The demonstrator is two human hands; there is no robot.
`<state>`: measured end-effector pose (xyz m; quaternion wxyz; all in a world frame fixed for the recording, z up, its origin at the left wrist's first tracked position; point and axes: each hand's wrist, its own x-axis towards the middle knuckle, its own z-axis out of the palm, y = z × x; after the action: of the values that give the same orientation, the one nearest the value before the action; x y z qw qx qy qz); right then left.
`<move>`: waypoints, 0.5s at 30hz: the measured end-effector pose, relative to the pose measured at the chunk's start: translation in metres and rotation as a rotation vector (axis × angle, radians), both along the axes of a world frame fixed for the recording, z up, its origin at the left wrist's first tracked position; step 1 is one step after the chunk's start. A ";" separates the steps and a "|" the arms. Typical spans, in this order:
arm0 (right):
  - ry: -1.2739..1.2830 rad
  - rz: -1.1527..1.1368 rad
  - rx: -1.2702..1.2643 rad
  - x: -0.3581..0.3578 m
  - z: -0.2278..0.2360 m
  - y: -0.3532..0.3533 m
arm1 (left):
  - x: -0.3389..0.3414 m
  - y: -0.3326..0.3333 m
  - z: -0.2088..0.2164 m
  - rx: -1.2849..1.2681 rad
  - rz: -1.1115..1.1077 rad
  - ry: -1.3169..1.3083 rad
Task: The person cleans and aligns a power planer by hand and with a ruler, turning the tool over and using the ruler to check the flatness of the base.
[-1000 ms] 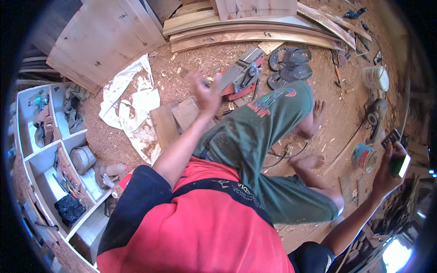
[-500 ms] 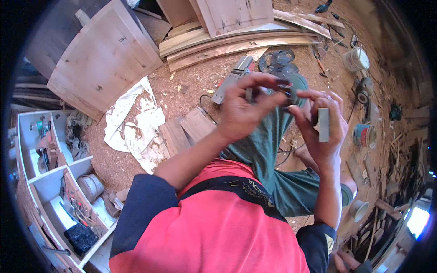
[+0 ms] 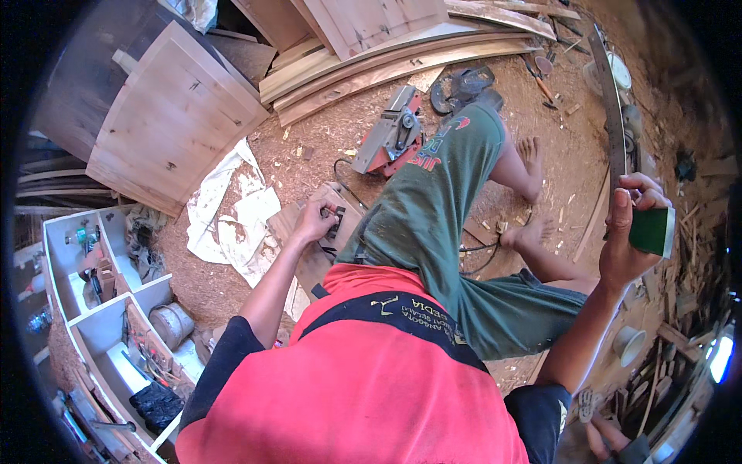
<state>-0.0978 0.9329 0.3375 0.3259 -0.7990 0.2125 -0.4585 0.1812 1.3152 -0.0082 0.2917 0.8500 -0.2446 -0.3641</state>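
My right hand [image 3: 630, 236] is raised at the right, its fingers wrapped round a try square [image 3: 651, 232] with a green stock. The long metal blade points up, away from me. My left hand [image 3: 313, 222] is low at the left of my leg, closed on a small dark part [image 3: 335, 220] whose kind I cannot make out. Right under that hand lies a wooden board [image 3: 290, 220], partly covered by my hand and forearm.
A red and grey electric planer [image 3: 393, 135] lies beyond my left knee. Timber planks [image 3: 402, 73] and a wooden panel [image 3: 170, 124] are further back. A white cabinet [image 3: 100, 313] with tools stands at the left, near a white cloth [image 3: 239, 205]. Shavings cover the ground.
My hands were together in front of me and have moved apart. The left went down to the left with the dark part; the right swung out right with the try square.
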 end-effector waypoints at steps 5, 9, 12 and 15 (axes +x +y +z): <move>0.001 -0.082 0.116 -0.024 -0.021 -0.012 | -0.006 -0.020 0.020 0.108 -0.085 -0.095; -0.016 -0.126 0.169 -0.034 -0.024 -0.010 | -0.007 -0.017 0.020 0.171 -0.167 -0.174; -0.032 -0.194 0.081 -0.042 -0.022 -0.014 | -0.013 -0.027 0.028 0.160 -0.144 -0.236; -0.098 -0.194 0.167 -0.045 -0.018 -0.012 | -0.004 -0.017 0.017 0.082 -0.069 -0.317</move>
<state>-0.1424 0.9205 0.3195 0.3555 -0.7213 0.3099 -0.5072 0.1769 1.2981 0.0088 0.2020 0.8991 -0.3016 -0.2447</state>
